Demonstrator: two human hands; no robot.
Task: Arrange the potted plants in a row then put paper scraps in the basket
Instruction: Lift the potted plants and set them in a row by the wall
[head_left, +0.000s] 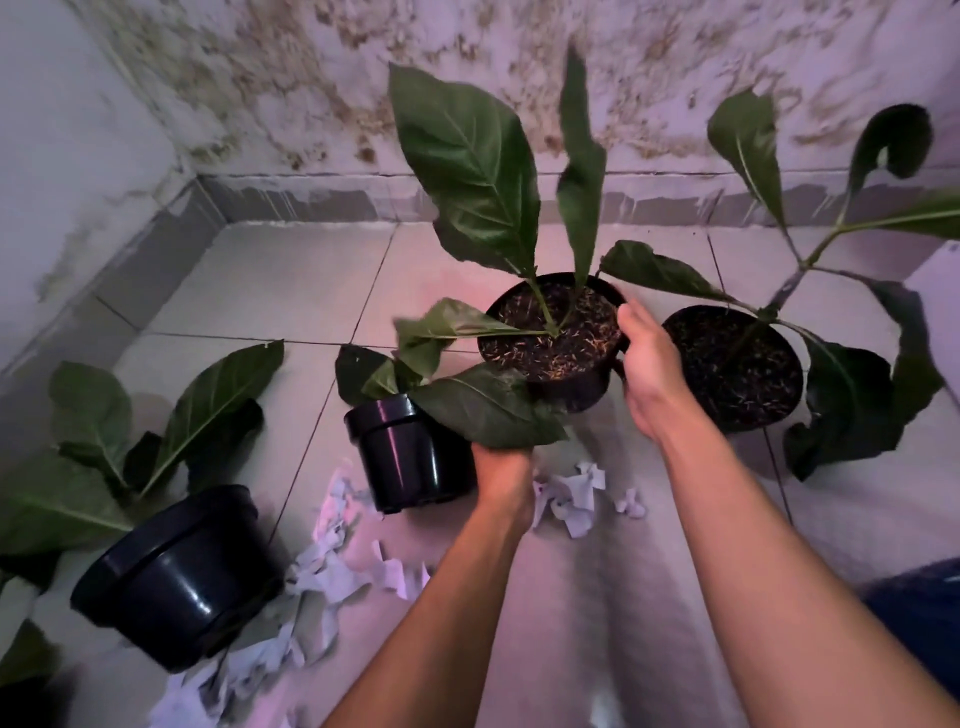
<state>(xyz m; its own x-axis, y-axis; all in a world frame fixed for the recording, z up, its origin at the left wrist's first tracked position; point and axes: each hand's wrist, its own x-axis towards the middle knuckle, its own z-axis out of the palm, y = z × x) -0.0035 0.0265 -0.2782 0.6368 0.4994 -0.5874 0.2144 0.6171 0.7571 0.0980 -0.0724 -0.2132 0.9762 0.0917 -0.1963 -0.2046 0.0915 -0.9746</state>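
A black potted plant (553, 340) with large green leaves sits at the centre, tilted and blurred. My right hand (647, 364) grips its right rim. My left hand (501, 475) reaches up at its lower left, fingers hidden under a drooping leaf. A second potted plant (737, 364) stands just right of it. A smaller black pot (410, 452) stands to the left, and a larger black pot (176, 571) leans at the far left. White paper scraps (571, 493) lie on the tiled floor below the centre pot, with more paper scraps (332, 577) near the left pots. No basket is in view.
Stained walls (260, 93) meet in a corner at the back left, with a grey skirting (311, 200) along the floor. Grey floor tiles (291, 280) stretch behind the pots. Something dark blue (924, 618) shows at the lower right edge.
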